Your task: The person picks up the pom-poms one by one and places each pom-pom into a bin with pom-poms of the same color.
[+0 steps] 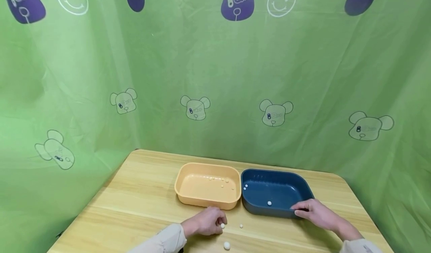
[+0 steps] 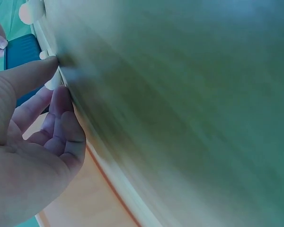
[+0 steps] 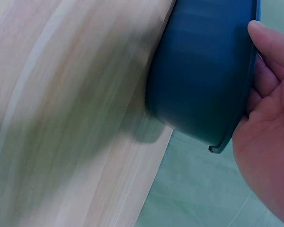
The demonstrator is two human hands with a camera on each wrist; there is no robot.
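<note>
My left hand (image 1: 207,222) is low over the table in front of the peach tray (image 1: 208,201), a small white ball (image 1: 222,226) between its thumb and fingertips. In the left wrist view that ball (image 2: 52,82) shows partly behind the curled fingers. My right hand (image 1: 316,212) grips the near right rim of the dark blue tray (image 1: 266,210), thumb on one side and fingers on the other; the right wrist view shows this tray (image 3: 203,71) from outside. A smaller white ball (image 1: 241,226) and a larger white ball (image 1: 227,245) lie on the table near my left hand.
The two trays stand side by side on the wooden table (image 1: 134,200). Several small pale balls lie in the peach tray. Inside the blue tray are a white ball (image 1: 269,203) and two smaller ones near its left wall. A green curtain (image 1: 232,66) surrounds the table.
</note>
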